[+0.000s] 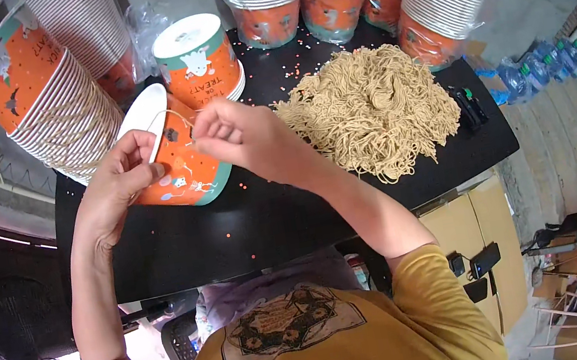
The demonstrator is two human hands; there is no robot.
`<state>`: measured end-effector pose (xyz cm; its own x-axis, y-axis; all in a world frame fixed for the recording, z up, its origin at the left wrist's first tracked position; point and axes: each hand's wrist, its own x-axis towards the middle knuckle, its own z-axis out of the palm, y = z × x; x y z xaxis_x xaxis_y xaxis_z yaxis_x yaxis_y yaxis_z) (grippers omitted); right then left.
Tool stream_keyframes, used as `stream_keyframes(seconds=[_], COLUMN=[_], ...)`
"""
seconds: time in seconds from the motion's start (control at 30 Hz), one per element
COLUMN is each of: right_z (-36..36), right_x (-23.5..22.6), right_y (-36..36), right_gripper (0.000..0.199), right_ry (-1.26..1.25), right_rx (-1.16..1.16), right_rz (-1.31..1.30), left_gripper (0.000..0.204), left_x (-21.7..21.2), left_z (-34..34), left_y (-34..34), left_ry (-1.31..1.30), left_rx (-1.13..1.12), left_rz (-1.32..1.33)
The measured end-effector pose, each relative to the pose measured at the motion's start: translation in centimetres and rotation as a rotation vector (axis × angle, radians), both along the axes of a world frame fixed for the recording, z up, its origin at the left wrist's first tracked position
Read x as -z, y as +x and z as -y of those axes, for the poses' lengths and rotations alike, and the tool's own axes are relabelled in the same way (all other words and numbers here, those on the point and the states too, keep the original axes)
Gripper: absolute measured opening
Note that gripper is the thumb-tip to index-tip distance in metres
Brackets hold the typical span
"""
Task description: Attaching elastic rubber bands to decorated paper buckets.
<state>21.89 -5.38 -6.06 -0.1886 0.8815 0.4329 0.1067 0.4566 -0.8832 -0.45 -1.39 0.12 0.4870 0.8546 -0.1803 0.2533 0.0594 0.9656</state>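
An orange paper bucket point(183, 168) with a green band and cartoon figures lies tilted over the black table, its white inside facing left. My left hand point(118, 176) is closed on the bucket's rim, thumb on the outer wall. A tan cord point(168, 114) loops from the rim area toward my right hand point(239, 136), whose fingers are pinched together beside the bucket's wall. The cord's end at my right fingertips is hard to make out. Right of my right hand lies a big tangled heap of tan cords point(376, 112).
Behind the held bucket stands an upside-down orange bucket point(198, 61). Tall nested bucket stacks line the left point(54, 105) and back point(266, 0) of the table point(287, 218). Small orange bits are scattered about. A black object point(469, 108) lies at the right edge; plastic bottles point(545, 72) stand beyond.
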Motion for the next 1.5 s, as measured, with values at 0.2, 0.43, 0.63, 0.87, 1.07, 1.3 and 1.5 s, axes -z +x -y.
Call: stream_keyframes(seconds=[0.2,0.43,0.63,0.87,1.07,1.3,1.5], right_z=[1.8,1.2,0.4,-0.4,-1.8,2.7,5.7], right_x=[-1.0,6.8,6.4,-0.6,-0.7,2.7,5.0], right_y=[11.9,29.6,31.8,31.4,28.5,32.3,28.7], right_gripper=[0.034,0.074,0.052,0.041,0.045,0.103,0.078], right_ry=[0.23,-0.325,-0.084,0.012,-0.148,-0.627,-0.483], right_rx=[0.642,0.982,1.067,1.244,0.892,0.554,0.847], right_rz=[0.736,1.031,0.594,0.409,0.437,0.888,0.996], left_gripper=[0.028,0.03,0.031,0.032,0.031,0.029,0.028], left_x=[-0.2,0.4,0.1,0.1,0.0,0.2,0.5], left_z=[0.7,0.8,1.3,1.3,1.6,1.5,1.3], left_y=[0.2,0.3,0.4,0.1,0.0,-0.2,-0.5], left_ry=[0.014,0.027,0.012,-0.003,0.0,0.004,0.015], left_rx=[0.023,0.02,0.014,0.022,0.006,0.023,0.022], left_rz=[-0.058,-0.065,-0.063,-0.081,-0.045,-0.021,-0.049])
